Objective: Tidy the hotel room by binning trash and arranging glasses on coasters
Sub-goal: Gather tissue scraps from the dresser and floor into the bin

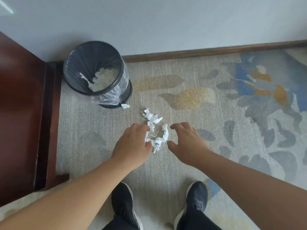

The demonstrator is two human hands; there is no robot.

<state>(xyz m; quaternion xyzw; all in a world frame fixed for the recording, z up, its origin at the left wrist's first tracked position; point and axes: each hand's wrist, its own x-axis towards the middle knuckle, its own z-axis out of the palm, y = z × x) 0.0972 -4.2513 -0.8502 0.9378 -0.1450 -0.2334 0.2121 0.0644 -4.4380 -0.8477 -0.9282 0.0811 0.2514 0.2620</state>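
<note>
- Dark wooden furniture (21, 113) fills the left edge at 9 o'clock.
- Bin (90, 53) sits on the carpet (199, 77) at 10 o'clock of the hands. It has a clear liner and white wads (103, 78) already inside.
- A small white scrap (125, 106) lies on the carpet, touching the bin's base at its 5 o'clock.
- Left hand (134, 143): fingers bent and touching the 9 o'clock edge of the crumpled paper (154, 128). I cannot tell if it is pinching yet.
- The crumpled paper is a loose, strung-out clump on the carpet between both hands, trailing toward 11 o'clock.
- Right hand (186, 141): fingers spread and curved, holding nothing, just beside the paper at its 3 o'clock and apart from it.
- Step: binning trash, at the gathering stage.
- Next move likely needs both hands to close inward, scoop up the whole clump including the trailing end, then carry it to 10 o'clock and drop it over the bin mouth.
- The small scrap still needs picking up. No glasses or coasters are in view.
</note>
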